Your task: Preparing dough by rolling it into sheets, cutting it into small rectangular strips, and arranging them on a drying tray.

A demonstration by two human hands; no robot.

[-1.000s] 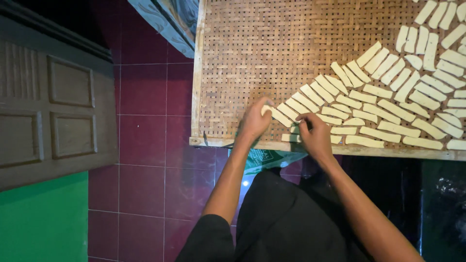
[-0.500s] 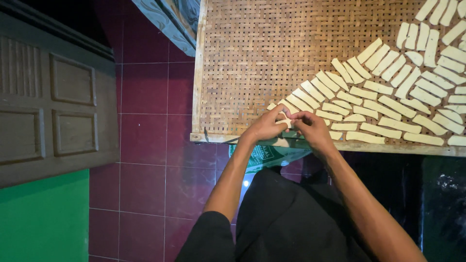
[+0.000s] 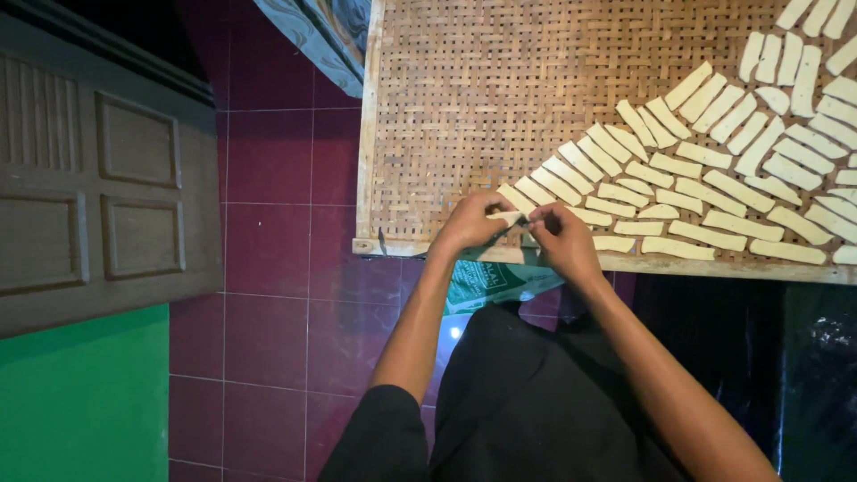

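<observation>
A woven bamboo tray [image 3: 464,98] with a wooden frame lies in front of me, covered on its right half with rows of pale yellowish strips [image 3: 705,187]. My left hand [image 3: 469,223] and my right hand [image 3: 562,241] meet at the tray's near edge. Together they pinch one pale strip [image 3: 507,217] between their fingertips, just above the frame. The nearest laid strips sit right behind my fingers.
A dark wooden panelled door [image 3: 98,187] stands at the left, with a green surface [image 3: 80,402] below it. Maroon floor tiles [image 3: 277,250] lie under the tray. A green printed bag [image 3: 491,281] shows beneath the tray edge. Patterned cloth [image 3: 326,36] hangs at the top.
Both hands drew back from the laid rows toward the tray's near edge and came together on one strip.
</observation>
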